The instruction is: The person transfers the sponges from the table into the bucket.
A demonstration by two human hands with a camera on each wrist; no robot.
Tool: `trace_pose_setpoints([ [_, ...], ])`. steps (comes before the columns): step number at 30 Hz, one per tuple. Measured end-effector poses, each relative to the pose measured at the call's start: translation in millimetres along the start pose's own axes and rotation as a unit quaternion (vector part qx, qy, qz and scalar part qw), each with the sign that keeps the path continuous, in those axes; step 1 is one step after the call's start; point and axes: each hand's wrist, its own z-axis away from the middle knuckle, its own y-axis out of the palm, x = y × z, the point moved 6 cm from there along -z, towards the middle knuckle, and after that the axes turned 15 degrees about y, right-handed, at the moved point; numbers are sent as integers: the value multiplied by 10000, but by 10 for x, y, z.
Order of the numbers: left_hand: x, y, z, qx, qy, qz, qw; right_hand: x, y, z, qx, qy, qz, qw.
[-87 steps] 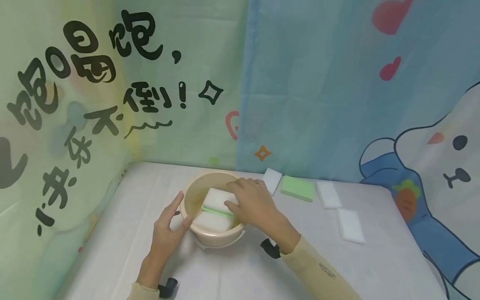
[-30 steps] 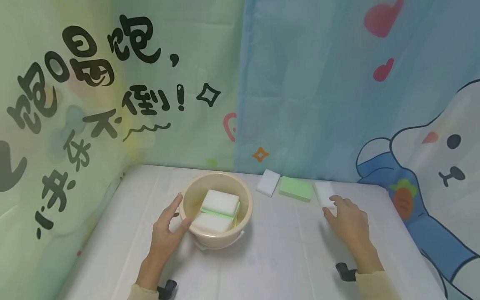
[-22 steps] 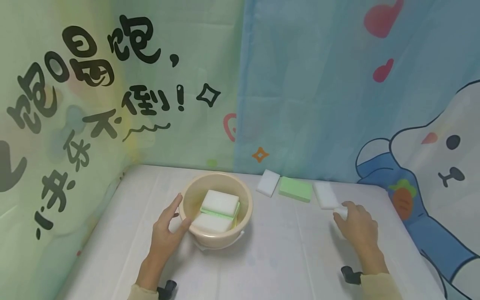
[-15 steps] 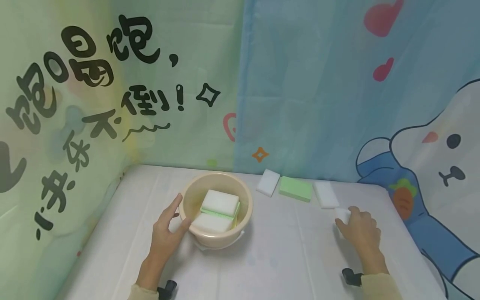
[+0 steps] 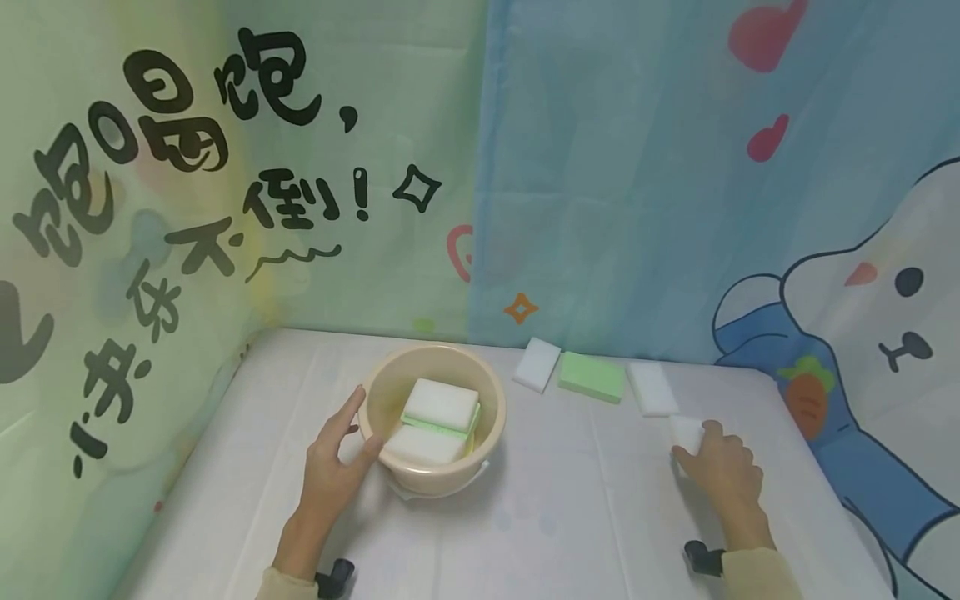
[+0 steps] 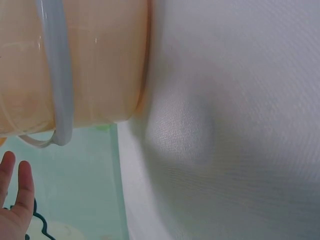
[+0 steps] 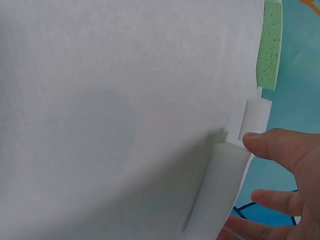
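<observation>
My left hand [image 5: 333, 462] rests against the left side of a cream bucket [image 5: 435, 481], thumb and index finger spread along its rim. In the left wrist view, other fingers [image 6: 25, 187] stretch out straight beyond the bucket's grey handle [image 6: 59, 70]. White sponges [image 5: 441, 404] with green layers lie inside the bucket, a little yellow beneath. On the right, my right hand [image 5: 723, 467] pinches a flat white sponge [image 5: 686, 432] on the table, its thumb at the left edge. The right wrist view shows the thumb at that sponge's end and the fingers partly hidden behind it.
Along the back of the white-covered table [image 5: 555, 500] lie a white sponge [image 5: 537, 364], a green sponge [image 5: 592, 377] and another white sponge [image 5: 652, 389] close to the right hand. A printed curtain [image 5: 637, 208] hangs behind the table's back edge.
My right hand has left the bucket, moved right past one white sponge and settled on the nearer one, its thumb and fingers closing in. My left hand has stayed at the bucket.
</observation>
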Motion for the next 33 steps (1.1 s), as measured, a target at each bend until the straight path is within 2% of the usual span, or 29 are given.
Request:
trace_pose_setpoints([
  [11, -8, -3, -12, -16, 46, 45, 10000, -1, 0, -1, -39, 13, -61, 10000],
  [20, -11, -7, -15, 39, -77, 1, 10000, 67, -39, 70, -101, -69, -202, 9997],
  [30, -9, -5, -15, 99, -200, 29, 9997, 282, -133, 276, -159, -242, -365, 9989],
  [33, -10, -3, -11, 112, -246, 27, 9996, 374, -172, 338, -207, -418, -432, 9980],
])
